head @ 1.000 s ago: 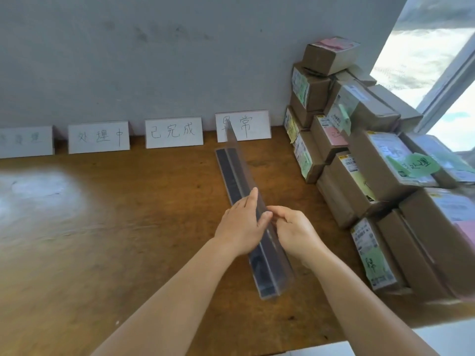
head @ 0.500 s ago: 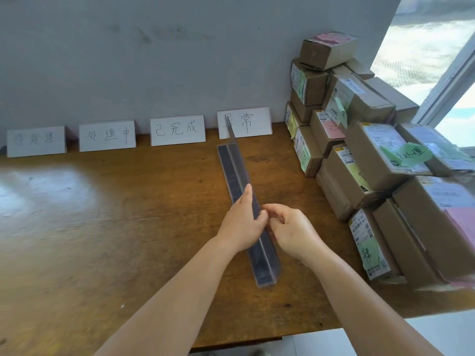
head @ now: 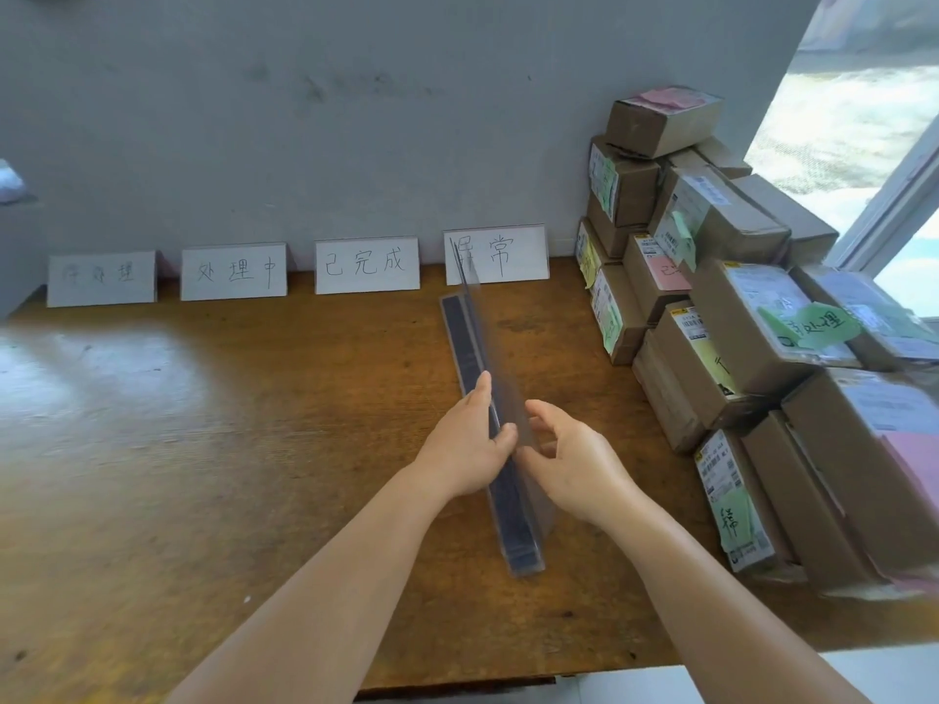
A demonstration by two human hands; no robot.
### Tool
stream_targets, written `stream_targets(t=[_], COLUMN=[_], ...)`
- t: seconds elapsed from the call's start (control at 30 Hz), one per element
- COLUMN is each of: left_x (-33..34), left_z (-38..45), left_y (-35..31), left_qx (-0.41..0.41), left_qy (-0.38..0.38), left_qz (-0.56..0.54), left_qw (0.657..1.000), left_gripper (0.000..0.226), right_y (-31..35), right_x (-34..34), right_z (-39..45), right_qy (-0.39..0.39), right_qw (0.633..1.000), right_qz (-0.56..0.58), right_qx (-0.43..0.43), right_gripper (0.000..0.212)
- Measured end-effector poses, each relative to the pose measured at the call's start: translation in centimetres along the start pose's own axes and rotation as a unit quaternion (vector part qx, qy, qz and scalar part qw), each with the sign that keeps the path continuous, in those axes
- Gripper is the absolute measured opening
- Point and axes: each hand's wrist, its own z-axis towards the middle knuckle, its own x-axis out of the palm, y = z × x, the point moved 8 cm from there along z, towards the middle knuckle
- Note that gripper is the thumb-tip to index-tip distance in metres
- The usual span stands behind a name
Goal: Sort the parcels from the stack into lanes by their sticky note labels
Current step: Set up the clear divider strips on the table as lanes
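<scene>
Opening away from the divider since half a second ago, the right hand (head: 576, 462) now hovers just beside it, fingers spread and curled, gripping nothing. On the brown wooden table (head: 178, 449), the stack of brown cardboard parcels (head: 752, 348), tagged with green, pink and yellow sticky notes, sits at the right against the grey wall (head: 355, 119). Four white handwritten lane cards (head: 367, 265) lean along the wall. A long clear plastic divider strip with a dark base (head: 482, 378) runs from the rightmost card toward the table's near edge. The left hand (head: 465, 444) rests against its left side, fingers together, thumb pressed on the upright pane.
</scene>
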Motion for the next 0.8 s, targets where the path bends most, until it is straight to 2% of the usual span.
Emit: stream_targets(t=[0.23,0.37,0.63,0.8], left_x=[-1.1,-1.1,-0.8,-0.5], left_z=[-0.1,0.1,1.0,0.6], left_y=[0.0,-0.6,-1.5,-1.5], left_qx=[-0.032,-0.04,-0.065,-0.089], left_qy=[-0.047,-0.077,-0.07,-0.091], left_qz=[0.01,0.027,-0.04,-0.023], left_qw=[0.998,0.996,0.995,0.992], left_gripper=[0.079,0.079,0.085,0.09], right_y=[0.1,0.2,0.6,0.0], right_x=[0.6,0.9,0.8,-0.5], right_z=[0.7,1.2,1.9,1.5], right_qy=[-0.026,-0.04,-0.04,-0.077], right_qw=[0.993,0.986,0.977,0.976], right_qz=[-0.112,-0.159,-0.206,-0.2], right_qx=[0.005,0.036,0.031,0.04], right_gripper=[0.067,0.081,0.096,0.1])
